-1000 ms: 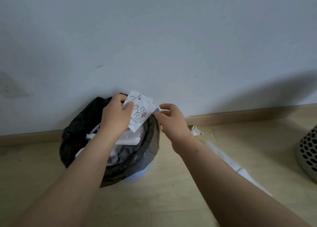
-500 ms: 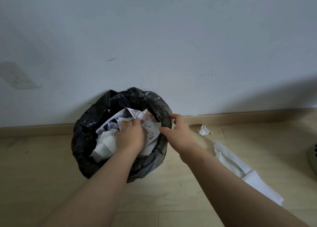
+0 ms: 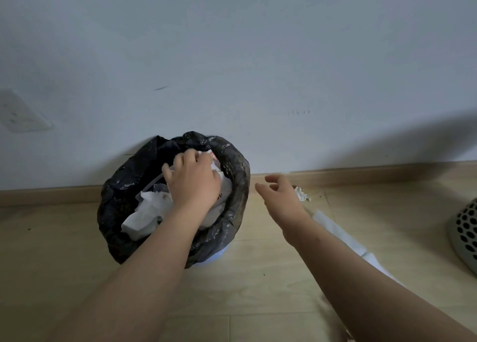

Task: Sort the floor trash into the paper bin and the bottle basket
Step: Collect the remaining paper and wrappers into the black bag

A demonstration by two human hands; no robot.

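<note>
View from above the floor, facing the wall. The paper bin (image 3: 241,176) stands against the baseboard (image 3: 374,172), left of centre. It is lined with a black bag, and a pale blue base shows under the bag's near edge. Inside it lie crumpled white sheets (image 3: 144,217) on the left and near side, and the printed paper (image 3: 225,184) in the far right part, pushed up to the liner. The printed paper is wadded, so no long axis can be read.

The left hand (image 3: 193,184) is inside the bin, palm down on the printed paper, its fingers (image 3: 204,158) curled down round the wad and grasping it. The fingertips are hidden. The right hand (image 3: 281,199) hangs just right of the bin, clear of the rim, with its fingers released and loosely spread, holding nothing.

On the floor to the right is a small crumpled scrap (image 3: 302,194) near the baseboard. There is also a flat white strip (image 3: 338,233) whose long axis runs from far left to near right — it is partly covered by the right forearm. The perforated bottle basket (image 3: 464,238) is cut by the right edge and its contents are not visible. A wall socket (image 3: 23,114) sits far left.
</note>
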